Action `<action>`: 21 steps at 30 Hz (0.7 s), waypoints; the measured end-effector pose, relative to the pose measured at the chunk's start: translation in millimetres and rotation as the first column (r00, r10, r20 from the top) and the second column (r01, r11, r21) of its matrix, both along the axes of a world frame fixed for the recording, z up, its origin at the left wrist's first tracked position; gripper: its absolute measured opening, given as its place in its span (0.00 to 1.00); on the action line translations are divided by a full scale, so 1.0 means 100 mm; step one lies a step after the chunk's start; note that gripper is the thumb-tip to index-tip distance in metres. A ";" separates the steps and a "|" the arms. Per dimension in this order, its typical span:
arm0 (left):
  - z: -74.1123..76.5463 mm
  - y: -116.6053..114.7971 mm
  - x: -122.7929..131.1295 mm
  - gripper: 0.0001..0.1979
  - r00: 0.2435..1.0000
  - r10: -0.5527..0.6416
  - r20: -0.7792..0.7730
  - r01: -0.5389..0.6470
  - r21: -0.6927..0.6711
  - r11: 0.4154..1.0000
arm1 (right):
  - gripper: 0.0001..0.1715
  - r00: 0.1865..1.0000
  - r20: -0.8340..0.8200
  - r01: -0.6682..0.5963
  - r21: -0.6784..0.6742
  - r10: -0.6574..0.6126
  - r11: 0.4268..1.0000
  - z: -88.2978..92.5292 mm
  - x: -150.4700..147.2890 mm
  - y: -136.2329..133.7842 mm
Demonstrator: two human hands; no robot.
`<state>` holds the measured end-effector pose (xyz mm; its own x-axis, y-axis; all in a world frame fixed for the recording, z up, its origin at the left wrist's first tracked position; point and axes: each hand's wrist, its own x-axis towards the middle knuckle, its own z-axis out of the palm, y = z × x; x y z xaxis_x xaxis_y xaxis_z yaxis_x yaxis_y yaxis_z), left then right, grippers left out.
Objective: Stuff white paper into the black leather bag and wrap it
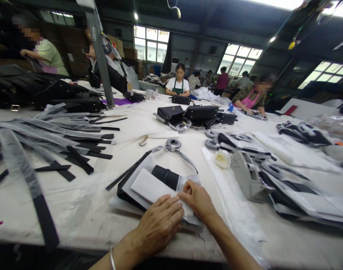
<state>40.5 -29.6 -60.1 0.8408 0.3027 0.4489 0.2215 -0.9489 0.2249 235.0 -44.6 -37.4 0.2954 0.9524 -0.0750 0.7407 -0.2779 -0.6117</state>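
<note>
A black handbag (126, 185) lies flat on the table in front of me, partly covered by a white wrapping sheet (153, 185). A black band (165, 176) shows above the sheet. The bag's plastic-wrapped strap (188, 159) arches away from me, with a wrapped coil (172, 144) at its top. My left hand (162, 221) rests on the sheet's near part, fingers stretched out flat. Beside it, my right hand (198, 200) has curled fingers, thumb and forefinger pinching the sheet near its right edge. The fingertips' exact hold is partly hidden.
Plastic-wrapped black strips (47, 138) spread across the left. A grey tape dispenser (247, 176) and a small tub (222, 159) stand at right, near more wrapped bags (309, 195). Black handbags (201, 112) sit farther back. Co-workers (178, 82) are around the table.
</note>
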 end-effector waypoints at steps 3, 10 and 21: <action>0.00 -0.03 0.04 0.17 0.998 0.036 -0.042 -0.039 -0.063 0.997 | 0.08 0.998 0.045 0.052 0.010 -0.053 0.999 0.00 -0.02 0.05; -0.02 -0.04 0.06 0.22 0.997 0.059 -0.039 -0.062 -0.075 0.995 | 0.13 0.977 -0.163 0.179 0.280 -0.137 0.943 0.17 0.36 -0.12; -0.17 0.10 0.02 0.18 0.995 0.005 0.095 -0.014 0.093 0.996 | 0.17 0.715 0.125 0.626 0.325 -0.688 0.709 0.54 2.45 -0.90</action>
<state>42.4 -19.5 -77.6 0.7906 0.2631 0.5529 0.2125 -0.9647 0.1552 479.5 -134.6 16.4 0.8304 0.4840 0.2759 0.5466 -0.6121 -0.5714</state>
